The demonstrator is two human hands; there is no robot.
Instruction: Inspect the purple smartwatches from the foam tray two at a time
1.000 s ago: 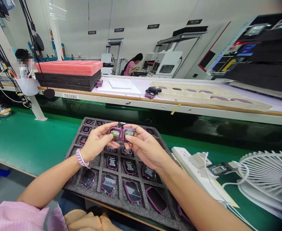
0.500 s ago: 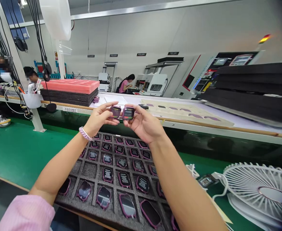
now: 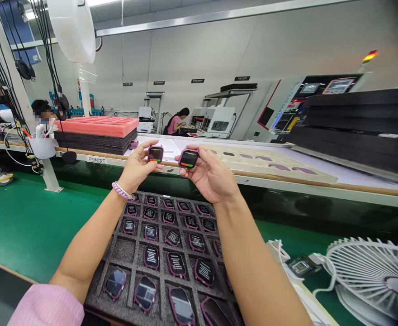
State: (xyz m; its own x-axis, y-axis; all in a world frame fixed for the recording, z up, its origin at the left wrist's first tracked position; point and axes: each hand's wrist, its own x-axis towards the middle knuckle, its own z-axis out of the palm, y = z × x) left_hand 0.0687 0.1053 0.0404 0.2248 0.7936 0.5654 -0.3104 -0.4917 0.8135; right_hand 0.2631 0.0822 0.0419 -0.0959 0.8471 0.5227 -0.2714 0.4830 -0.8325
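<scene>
My left hand [image 3: 139,167] grips a purple-framed smartwatch case [image 3: 155,154] between thumb and fingers, its screen lit with coloured bars. A second smartwatch case [image 3: 188,158], also lit, is pinched in my right hand [image 3: 212,174]. Both are held up side by side with a gap between them, in front of the shelf edge. Below my hands lies a dark grey foam tray [image 3: 124,250] with square compartments. Several like watch cases [image 3: 151,256] sit in it, many showing lines of white text; those in the nearest row have dark, reflecting screens.
A white fan [image 3: 371,267] and a small dark device [image 3: 302,266] with a cable stand at the right on the green bench [image 3: 43,226]. The shelf holds red foam trays [image 3: 97,126], a white cup [image 3: 43,147] and stacked black foam [image 3: 358,117]. Co-workers sit farther back.
My hands have drawn apart, so the gap between the two watch cases is wider. The screens now face me more squarely, with coloured bars plainer. The view has shifted slightly.
</scene>
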